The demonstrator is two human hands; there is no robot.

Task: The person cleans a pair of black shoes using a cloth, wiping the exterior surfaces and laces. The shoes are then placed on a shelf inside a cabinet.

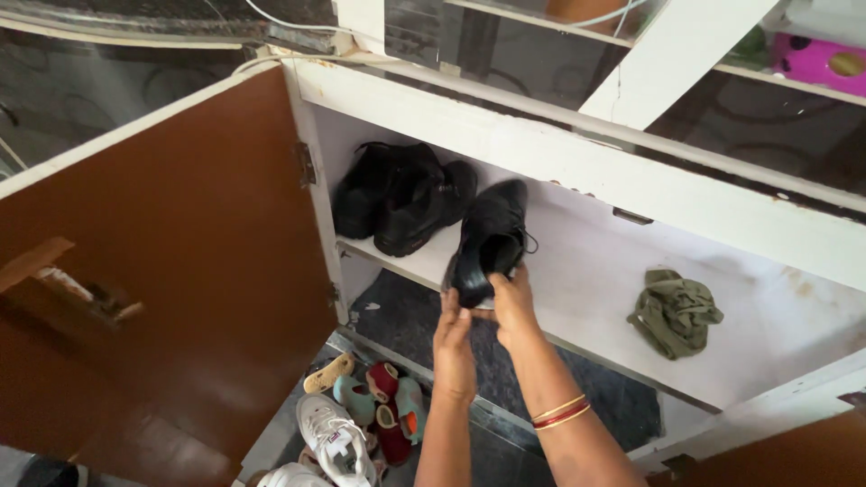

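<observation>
A black lace-up shoe [487, 239] rests tilted on the front of the white cabinet shelf [586, 280], its heel toward me. My right hand [512, 302], with bangles on its wrist, grips the shoe's heel. My left hand [453, 338] touches the heel from below, fingers pointing up. Two other black shoes [406, 194] lie at the shelf's back left corner.
A crumpled olive-green cloth [675, 311] lies on the shelf's right part. The brown cabinet door [180, 271] stands open at the left. On the floor below lie a white sneaker [336, 439] and several small coloured sandals [383, 406]. A dark mat [406, 320] lines the cabinet bottom.
</observation>
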